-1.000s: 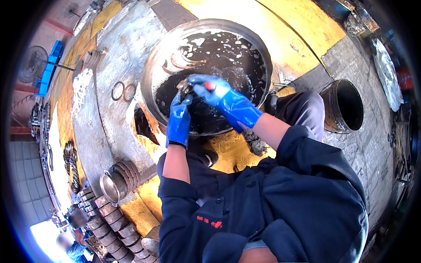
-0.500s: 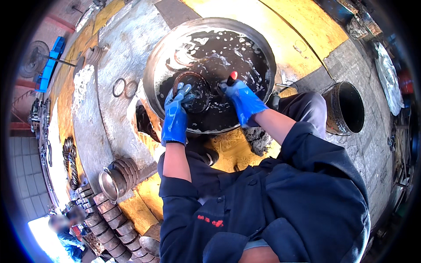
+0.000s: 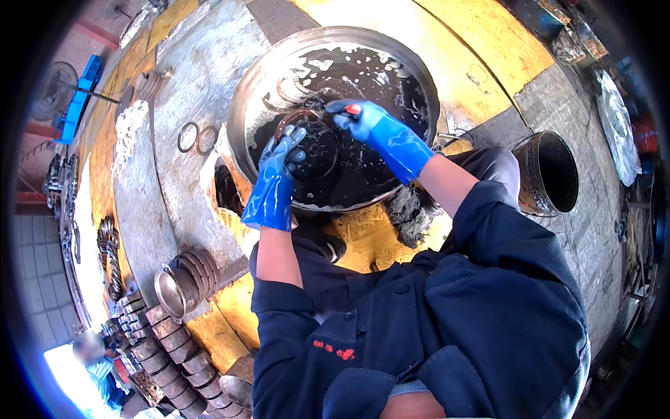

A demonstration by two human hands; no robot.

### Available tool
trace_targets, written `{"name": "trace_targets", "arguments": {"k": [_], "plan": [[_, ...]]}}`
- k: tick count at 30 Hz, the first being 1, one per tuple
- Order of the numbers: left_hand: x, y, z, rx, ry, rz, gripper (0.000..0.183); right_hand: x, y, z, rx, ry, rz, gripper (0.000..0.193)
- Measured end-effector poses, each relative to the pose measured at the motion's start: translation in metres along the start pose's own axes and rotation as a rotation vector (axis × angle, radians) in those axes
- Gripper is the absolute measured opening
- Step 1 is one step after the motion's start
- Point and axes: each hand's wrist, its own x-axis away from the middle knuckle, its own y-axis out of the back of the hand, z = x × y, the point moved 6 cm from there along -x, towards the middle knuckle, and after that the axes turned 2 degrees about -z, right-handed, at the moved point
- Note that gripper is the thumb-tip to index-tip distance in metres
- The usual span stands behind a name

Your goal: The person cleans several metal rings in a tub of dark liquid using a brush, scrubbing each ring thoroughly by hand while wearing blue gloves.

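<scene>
A wide round metal basin (image 3: 242, 105) with dark liquid (image 3: 345, 183) and patches of pale foam stands in front of me. In its left part my left hand (image 3: 280, 155), in a blue rubber glove, is closed on the near-left side of a brownish metal ring (image 3: 296, 114). My right hand (image 3: 361, 123), gloved alike, grips a brush with a red handle end (image 3: 353, 109). The brush's dark head is at the ring's far right side, blurred and partly hidden by the fingers. Curved edges of other rings show in the foam behind.
Two thin rings (image 3: 197, 138) lie on the floor left of the basin. A dark open bucket (image 3: 558, 172) stands at the right. Stacked metal rings (image 3: 197, 274) and rows of rusty cylinders (image 3: 171, 335) are at the lower left, with another person (image 3: 101, 370) beyond them.
My right hand has moved left and away from me, bringing the brush to the ring's far side. The left hand still holds the ring, and its forearm has tilted slightly.
</scene>
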Motion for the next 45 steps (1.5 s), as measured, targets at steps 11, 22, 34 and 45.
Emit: {"name": "trace_targets", "arguments": {"k": [11, 22, 34, 45], "plan": [[-0.009, 0.007, 0.006, -0.085, 0.046, -0.015, 0.042, -0.012, -0.01, 0.038, -0.534, 0.25, 0.081, 0.027], [0.004, 0.003, -0.007, -0.008, -0.068, -0.104, 0.043, 0.057, -0.013, -0.008, -0.498, -0.382, 0.172, 0.026], [-0.025, -0.028, 0.008, 0.336, -0.166, 0.238, 0.048, 0.068, 0.013, -0.08, -0.441, -0.572, -0.039, 0.04], [0.008, -0.029, -0.02, -0.78, -0.625, -0.178, 0.06, 0.04, 0.033, -0.037, 0.153, -0.23, 0.17, 0.034]]}}
